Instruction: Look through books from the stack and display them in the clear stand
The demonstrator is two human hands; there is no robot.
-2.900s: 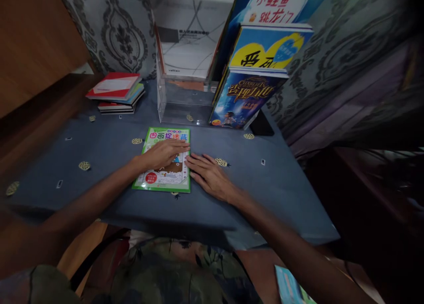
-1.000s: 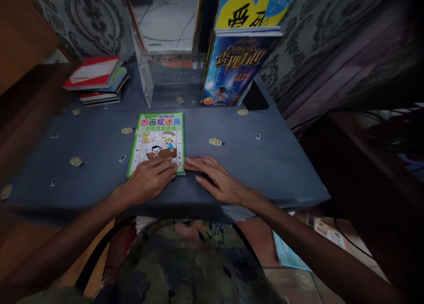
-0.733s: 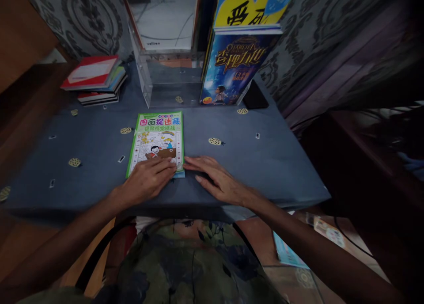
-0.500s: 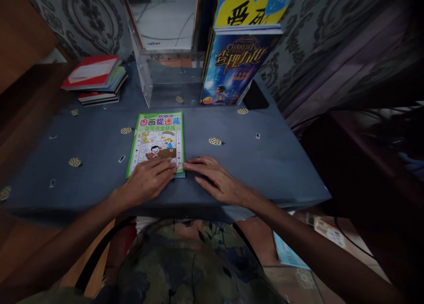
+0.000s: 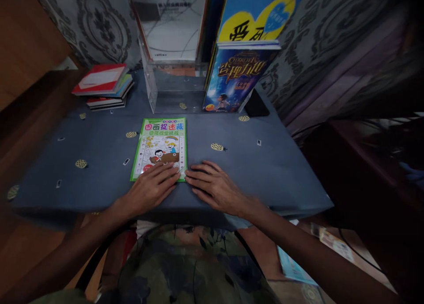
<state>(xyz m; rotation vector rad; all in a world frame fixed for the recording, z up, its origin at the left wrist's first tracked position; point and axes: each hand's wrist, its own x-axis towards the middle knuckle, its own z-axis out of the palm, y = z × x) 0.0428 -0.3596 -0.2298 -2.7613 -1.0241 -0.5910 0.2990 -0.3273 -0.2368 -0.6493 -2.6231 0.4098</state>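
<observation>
A green-bordered picture book (image 5: 163, 140) with colourful Chinese characters and cartoon children on its cover lies closed on the blue-grey tablecloth (image 5: 228, 171). My left hand (image 5: 154, 184) rests flat over the book's lower edge, fingers stretched toward its bottom right corner. Lying on the cloth just right of the book, my right hand (image 5: 217, 184) has its fingers extended and the tips at or very near the book's lower right edge. Both hands are open, with nothing gripped.
A clear acrylic stand (image 5: 179, 100) at the back holds upright books, among them a dark blue book (image 5: 236, 76) and a blue-and-yellow book (image 5: 256, 17). A small stack of books (image 5: 102, 85) lies back left. A black phone-like slab (image 5: 256, 104) is at back right.
My right hand has lowered and flattened onto the cloth beside the book. The blue strip under the book's bottom edge no longer shows. The whole view has shifted slightly.
</observation>
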